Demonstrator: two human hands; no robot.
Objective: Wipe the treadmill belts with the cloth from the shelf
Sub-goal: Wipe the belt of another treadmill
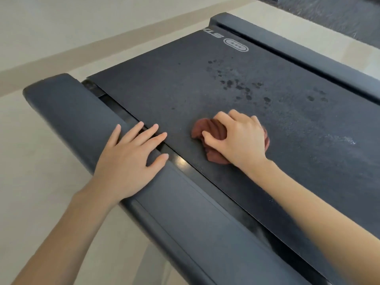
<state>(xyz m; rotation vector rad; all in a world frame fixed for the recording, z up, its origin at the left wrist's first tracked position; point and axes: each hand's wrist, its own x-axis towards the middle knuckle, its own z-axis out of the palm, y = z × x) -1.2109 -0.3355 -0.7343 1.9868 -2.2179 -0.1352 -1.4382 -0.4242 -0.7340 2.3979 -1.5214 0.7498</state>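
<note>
Right hand (240,138) clutching bunched brown cloth (207,130) on treadmill belt (164,87), left hand (131,159) flat on side rail (67,103)

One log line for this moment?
right hand: grips cloth on belt | left hand: flat on side rail | dark spots: beyond cloth

Soft, even, fairly bright light fills the view and casts no hard shadows. Only thin dark edges lie under the fingers (151,131) of the left hand (127,161) and beneath the cloth (203,128) bunched in the right hand (240,138). A small white glare spot sits on the glossy strip (181,162) just beside the left thumb tip. Beyond the right knuckles the belt (164,83) shows a dull grey sheen. Both hands are sharp, but the right forearm behind them smears with blur. Far from the fingers, the side rail (72,103) bows with wide-angle distortion.
</note>
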